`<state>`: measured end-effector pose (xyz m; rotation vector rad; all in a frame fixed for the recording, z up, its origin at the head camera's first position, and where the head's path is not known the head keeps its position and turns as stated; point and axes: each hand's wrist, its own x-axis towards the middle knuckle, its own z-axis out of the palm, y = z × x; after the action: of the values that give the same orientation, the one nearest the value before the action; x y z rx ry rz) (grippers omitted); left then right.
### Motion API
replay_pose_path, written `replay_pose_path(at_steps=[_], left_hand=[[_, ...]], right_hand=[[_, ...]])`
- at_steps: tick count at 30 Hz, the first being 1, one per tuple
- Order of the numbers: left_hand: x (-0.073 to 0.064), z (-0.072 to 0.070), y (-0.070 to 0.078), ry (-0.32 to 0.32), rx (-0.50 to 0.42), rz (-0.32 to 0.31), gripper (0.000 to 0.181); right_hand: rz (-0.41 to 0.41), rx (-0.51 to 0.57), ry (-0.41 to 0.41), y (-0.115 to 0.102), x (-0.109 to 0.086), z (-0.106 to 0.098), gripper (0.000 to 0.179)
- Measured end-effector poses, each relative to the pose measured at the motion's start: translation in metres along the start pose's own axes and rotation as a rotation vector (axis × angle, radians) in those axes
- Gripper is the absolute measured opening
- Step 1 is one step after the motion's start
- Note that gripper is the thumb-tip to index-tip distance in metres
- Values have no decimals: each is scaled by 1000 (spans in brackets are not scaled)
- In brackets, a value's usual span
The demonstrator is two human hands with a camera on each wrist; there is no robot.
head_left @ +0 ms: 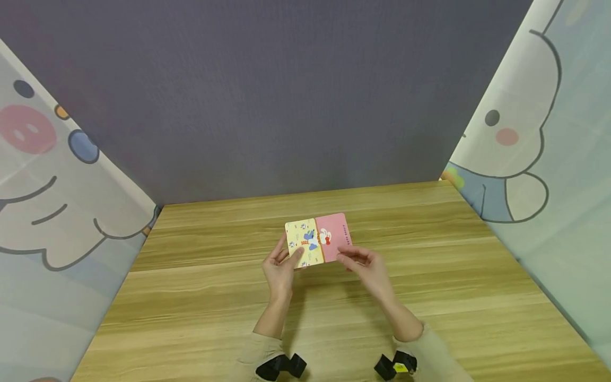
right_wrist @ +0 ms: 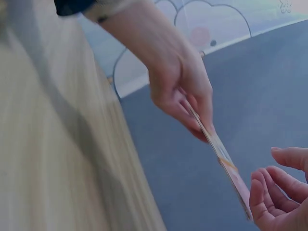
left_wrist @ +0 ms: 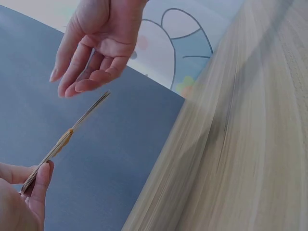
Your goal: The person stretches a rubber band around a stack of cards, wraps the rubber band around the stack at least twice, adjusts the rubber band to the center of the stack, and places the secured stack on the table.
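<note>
A thin, small notebook is held above the table, its face half yellow and half pink with cartoon animals. An orange strip crosses its middle. My left hand pinches the yellow end, thumb on the face and fingers behind. My right hand is at the pink end's lower corner. In the left wrist view a gap shows between the right hand and the notebook's end. The right wrist view has that hand's fingers loosely bent beside the notebook's edge, thumb apart.
Underneath lies a wood-grain table, with a dark grey panel standing along its far edge. Light cloths with cartoon figures hang at the left and right sides. A black strap is on each wrist.
</note>
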<state>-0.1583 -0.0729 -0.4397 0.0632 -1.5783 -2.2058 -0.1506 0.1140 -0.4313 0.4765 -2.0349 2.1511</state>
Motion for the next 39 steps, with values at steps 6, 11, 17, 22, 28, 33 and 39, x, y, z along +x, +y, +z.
replay_pose_path(at_steps=[6, 11, 17, 22, 28, 33, 39], left_hand=[[-4, 2, 13, 10, 43, -72, 52], [-3, 2, 14, 12, 52, -82, 51], [3, -3, -4, -4, 11, -20, 50], [8, -2, -10, -38, 23, 28, 49], [14, 0, -2, -51, 124, -13, 52], [28, -2, -12, -65, 267, -45, 52], [46, -3, -24, -77, 435, -23, 47]], right_hand=[[-119, -81, 117, 0, 18, -11, 26], [2, -245, 163, -18, 29, -10, 32], [91, -306, 108, -19, 38, -7, 42], [82, -347, 101, -8, 46, -6, 41], [117, -414, 119, -1, 53, -4, 44], [170, -428, 127, 13, 61, -2, 46], [172, -441, 143, 32, 70, -4, 45]])
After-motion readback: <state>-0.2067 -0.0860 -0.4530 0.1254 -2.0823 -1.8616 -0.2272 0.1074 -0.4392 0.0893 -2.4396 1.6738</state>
